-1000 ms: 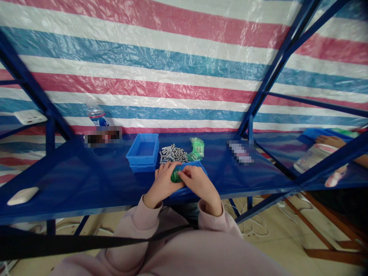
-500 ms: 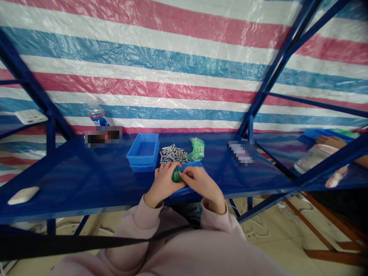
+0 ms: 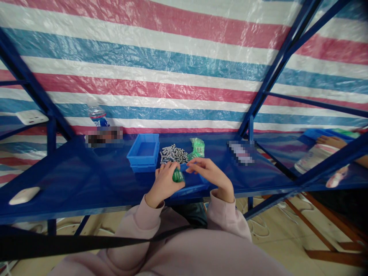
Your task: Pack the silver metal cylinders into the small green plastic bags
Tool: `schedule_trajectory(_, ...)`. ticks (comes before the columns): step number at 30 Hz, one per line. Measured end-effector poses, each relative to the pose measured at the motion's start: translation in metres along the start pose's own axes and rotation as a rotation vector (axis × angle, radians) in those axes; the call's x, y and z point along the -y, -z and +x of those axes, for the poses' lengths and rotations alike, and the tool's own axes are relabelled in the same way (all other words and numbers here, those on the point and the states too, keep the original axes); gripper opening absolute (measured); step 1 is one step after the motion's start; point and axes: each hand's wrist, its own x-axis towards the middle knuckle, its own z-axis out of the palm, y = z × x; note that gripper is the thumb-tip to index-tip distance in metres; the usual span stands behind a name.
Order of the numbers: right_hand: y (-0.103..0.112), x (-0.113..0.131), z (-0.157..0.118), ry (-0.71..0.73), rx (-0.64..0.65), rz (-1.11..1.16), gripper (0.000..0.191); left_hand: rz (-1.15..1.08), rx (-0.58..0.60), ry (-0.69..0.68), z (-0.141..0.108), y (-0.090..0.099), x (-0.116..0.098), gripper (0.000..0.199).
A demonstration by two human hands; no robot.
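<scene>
My left hand [image 3: 165,181] is closed around a green pack [image 3: 178,175] in clear, shiny plastic; what is inside cannot be made out. To its right, my right hand [image 3: 211,171] has let its fingers stretch apart with nothing in them, near a green plastic packet [image 3: 198,147] lying beyond. Behind my left hand lies a heap of small silver cylinders [image 3: 174,153] that look like batteries. Under both hands is a blue tray [image 3: 191,189], partly hidden by them.
Stacked blue bins [image 3: 143,155] stand left of the heap. A water bottle [image 3: 97,115] is at the back left, and a white rounded object [image 3: 24,195] lies near the front left edge. At right, a co-worker's hand [image 3: 330,142] is beside another blue bin, behind a blue frame bar [image 3: 316,168].
My right hand has left the green pack and moved right, its fingers opening out. My left hand keeps the pack in nearly the same place.
</scene>
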Motion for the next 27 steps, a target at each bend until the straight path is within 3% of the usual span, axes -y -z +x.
schedule_trajectory(3, 0.016, -0.018, 0.010, -0.044, -0.276, 0.058, 0.027, -0.013, -0.005, 0.001, 0.000, 0.000, 0.001, 0.035)
schedule_trajectory(8, 0.028, -0.048, 0.023, -0.070, -0.481, -0.161, 0.027, -0.024, -0.006, -0.011, 0.000, 0.000, 0.001, 0.036)
schedule_trajectory(15, 0.022, -0.071, 0.035, -0.153, -0.436, -0.345, 0.035, -0.021, 0.023, 0.008, 0.000, 0.003, 0.000, 0.037)
schedule_trajectory(22, 0.020, -0.078, 0.041, -0.237, -0.425, -0.481, 0.048, -0.020, 0.004, -0.019, 0.000, 0.001, 0.002, 0.036)
schedule_trajectory(27, 0.016, -0.076, 0.040, -0.335, -0.499, -0.572, 0.044, -0.018, 0.007, -0.018, 0.001, 0.001, 0.002, 0.038)
